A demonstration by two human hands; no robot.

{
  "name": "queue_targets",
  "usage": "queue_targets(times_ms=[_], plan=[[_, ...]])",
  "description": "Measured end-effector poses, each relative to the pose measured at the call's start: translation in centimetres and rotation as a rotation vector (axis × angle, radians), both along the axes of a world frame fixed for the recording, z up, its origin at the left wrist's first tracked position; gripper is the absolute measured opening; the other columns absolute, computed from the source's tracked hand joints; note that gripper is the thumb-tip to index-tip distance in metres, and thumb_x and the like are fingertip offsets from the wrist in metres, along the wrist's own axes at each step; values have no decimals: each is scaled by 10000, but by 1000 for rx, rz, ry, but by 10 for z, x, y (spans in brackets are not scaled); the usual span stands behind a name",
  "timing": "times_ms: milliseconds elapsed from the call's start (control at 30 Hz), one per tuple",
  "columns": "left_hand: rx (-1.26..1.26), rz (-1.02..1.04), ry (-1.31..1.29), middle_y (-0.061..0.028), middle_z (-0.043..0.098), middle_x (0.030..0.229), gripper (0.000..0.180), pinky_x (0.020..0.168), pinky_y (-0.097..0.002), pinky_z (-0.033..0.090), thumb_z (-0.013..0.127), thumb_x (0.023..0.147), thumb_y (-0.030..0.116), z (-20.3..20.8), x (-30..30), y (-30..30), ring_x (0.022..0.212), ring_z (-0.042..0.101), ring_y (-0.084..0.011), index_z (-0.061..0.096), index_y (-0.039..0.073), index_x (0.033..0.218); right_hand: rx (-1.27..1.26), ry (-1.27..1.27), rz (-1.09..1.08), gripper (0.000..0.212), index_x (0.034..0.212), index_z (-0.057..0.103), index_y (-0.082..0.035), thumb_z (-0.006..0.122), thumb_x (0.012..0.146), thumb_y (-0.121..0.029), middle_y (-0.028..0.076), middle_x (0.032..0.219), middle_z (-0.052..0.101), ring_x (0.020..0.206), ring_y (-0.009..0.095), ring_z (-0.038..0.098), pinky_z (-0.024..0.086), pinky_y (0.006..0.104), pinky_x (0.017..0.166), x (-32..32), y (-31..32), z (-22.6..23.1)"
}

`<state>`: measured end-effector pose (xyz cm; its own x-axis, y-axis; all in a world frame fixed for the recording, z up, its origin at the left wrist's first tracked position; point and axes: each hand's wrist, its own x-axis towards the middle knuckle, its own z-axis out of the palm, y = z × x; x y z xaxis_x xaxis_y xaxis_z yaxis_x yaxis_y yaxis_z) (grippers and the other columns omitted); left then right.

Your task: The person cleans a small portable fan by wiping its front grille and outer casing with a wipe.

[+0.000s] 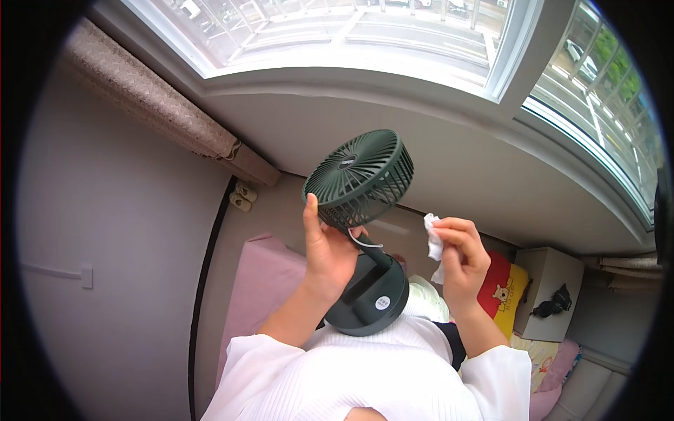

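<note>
A dark green fan [359, 175] with a round slatted cage is held up in front of me, its cage tilted. My left hand [330, 249] is closed round it just below the cage, with the thumb up against the rim. The fan's round base [372, 302], marked by a small white sticker, rests against my body. To the right, my right hand [460, 256] pinches a crumpled white tissue [433, 238], held apart from the fan.
Windows [351, 35] span the wall ahead, with a patterned curtain [154, 98] at the left. Pale slippers [242, 196] lie on the floor by the wall. A pink cover [260, 274] is at my left; a red and yellow cushion [502, 291] and a pale cabinet [551, 281] are at my right.
</note>
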<state>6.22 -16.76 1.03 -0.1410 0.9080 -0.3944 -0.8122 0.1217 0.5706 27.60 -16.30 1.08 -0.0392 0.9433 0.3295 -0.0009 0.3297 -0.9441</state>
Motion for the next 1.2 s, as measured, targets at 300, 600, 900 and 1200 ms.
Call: queue_targets(times_ms=[300, 600, 900, 1200], plan=[[249, 23, 53, -43, 657, 1131, 547, 850, -388, 481, 578, 919, 545, -3, 0, -3, 929, 604, -200, 598, 96, 1229, -507, 455, 330, 245, 1144, 610, -4, 498, 975, -142, 48, 862, 634, 814, 78, 582, 466, 226, 724, 10, 13, -10], [473, -60, 318, -60, 565, 1345, 628, 1056, -392, 424, 623, 913, 461, -15, 6, -26, 1248, 518, -211, 488, 65, 1381, -435, 488, 555, 800, 1445, 397, 7, 654, 888, -506, 92, 1250, 570, 886, 76, 527, 437, 212, 744, 2, 27, 13], [629, -160, 643, -107, 483, 1352, 972, 1062, -370, 391, 827, 757, 477, -11, -2, -17, 1237, 484, -209, 326, 0, 1439, -489, 615, 498, 728, 1341, 459, -13, 825, 750, -229, 81, 1214, 602, 1129, 168, 570, 429, 325, 1007, -3, 28, 17], [982, -161, 986, -201, 449, 1433, 1064, 1132, -469, 331, 550, 817, 759, -116, -63, -14, 1325, 451, -319, 322, -68, 1444, -99, 342, 471, 758, 1351, 403, 22, 823, 732, -99, 99, 1188, 579, 1074, 175, 590, 458, 317, 949, -7, 24, 31]])
